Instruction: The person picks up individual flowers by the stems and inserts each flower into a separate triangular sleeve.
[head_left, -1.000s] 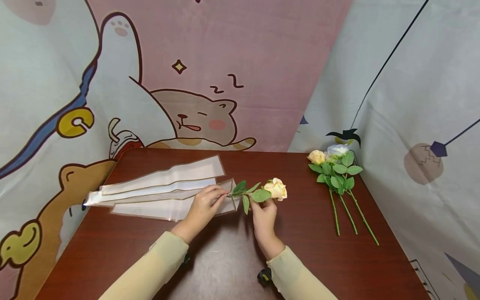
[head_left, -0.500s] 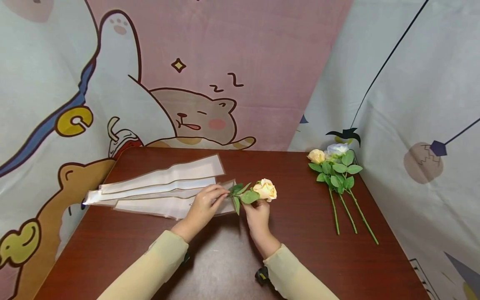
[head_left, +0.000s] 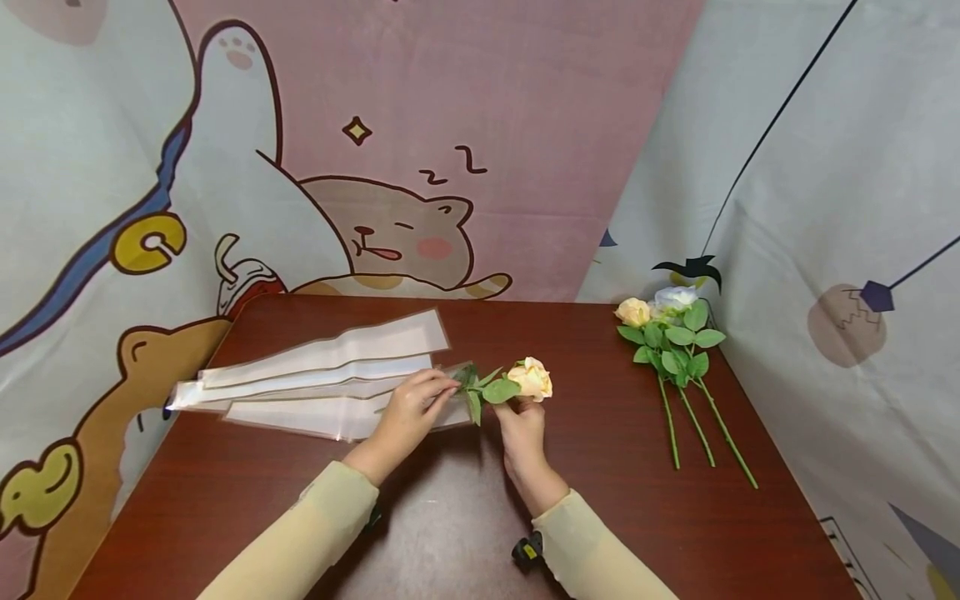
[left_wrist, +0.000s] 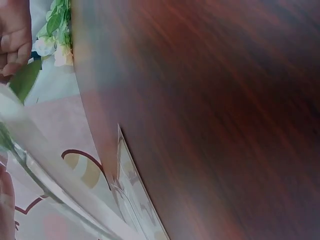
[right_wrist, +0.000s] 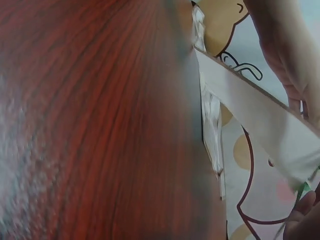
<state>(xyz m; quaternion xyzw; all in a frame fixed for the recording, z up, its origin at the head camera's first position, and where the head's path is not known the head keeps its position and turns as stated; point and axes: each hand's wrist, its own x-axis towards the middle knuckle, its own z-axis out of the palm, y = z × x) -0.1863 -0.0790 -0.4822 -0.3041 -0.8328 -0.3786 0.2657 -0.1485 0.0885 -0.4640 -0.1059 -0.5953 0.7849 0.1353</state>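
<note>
Several pale film sleeves (head_left: 375,343) lie flat on the worktop (head_left: 600,500), just beyond the held sleeve (head_left: 300,414), the landmark here; its right-hand end, the mouth, is raised off the wood. At that mouth the left hand (head_left: 411,410) pinches the film edge between thumb and fingertips, the grip drawn together; whether it also catches the stem I cannot tell. The peach rose (head_left: 530,380) runs into the mouth stem first, its head outside, just to the mouth's right. Compared with a second ago, the head sits nearer the mouth, and the lowest leaves now seem to be behind film; over the last half second little has shifted. I judge the sleeving well along, with the upper leaves still outside. Right of the mouth, the right hand (head_left: 525,432) holds the rose in a closed grip just below its head. Well apart to the mouth's right lie the loose flowers (head_left: 680,337), three stems showing.
</note>
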